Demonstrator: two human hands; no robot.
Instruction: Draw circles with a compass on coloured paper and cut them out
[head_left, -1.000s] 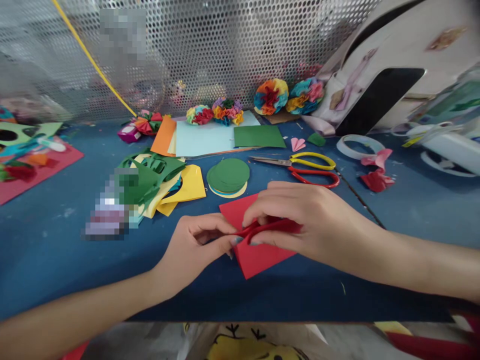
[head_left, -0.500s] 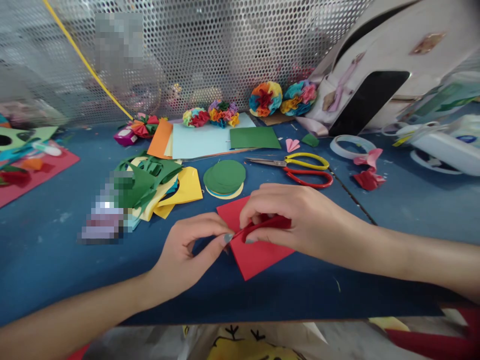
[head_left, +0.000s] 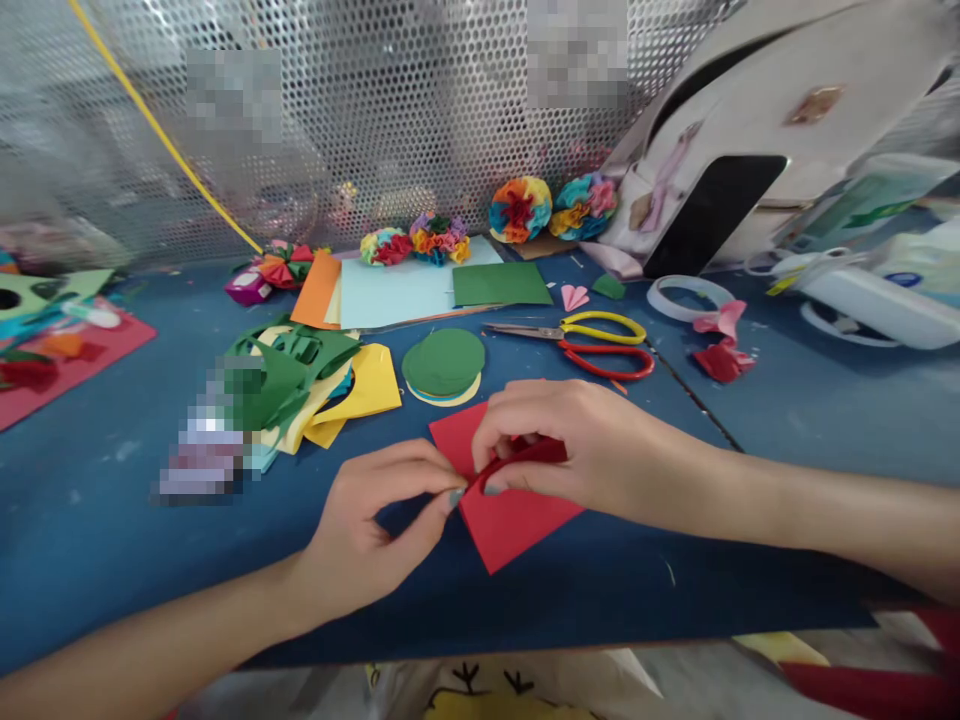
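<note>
1 left hand (head_left: 375, 530) and 1 right hand (head_left: 589, 450) narrowly pinch folded paper (head_left: 541, 454) over a red sheet (head_left: 517, 525), near the blue table's (head_left: 105, 520) 6 o'clock edge; from there, scissors (head_left: 564, 331) lie at 1, mesh wall (head_left: 420, 110) at 12.

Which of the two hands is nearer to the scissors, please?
Right. The right hand is just on the near side of the scissors; the left hand is farther away, to their left and closer to the viewer.
</note>
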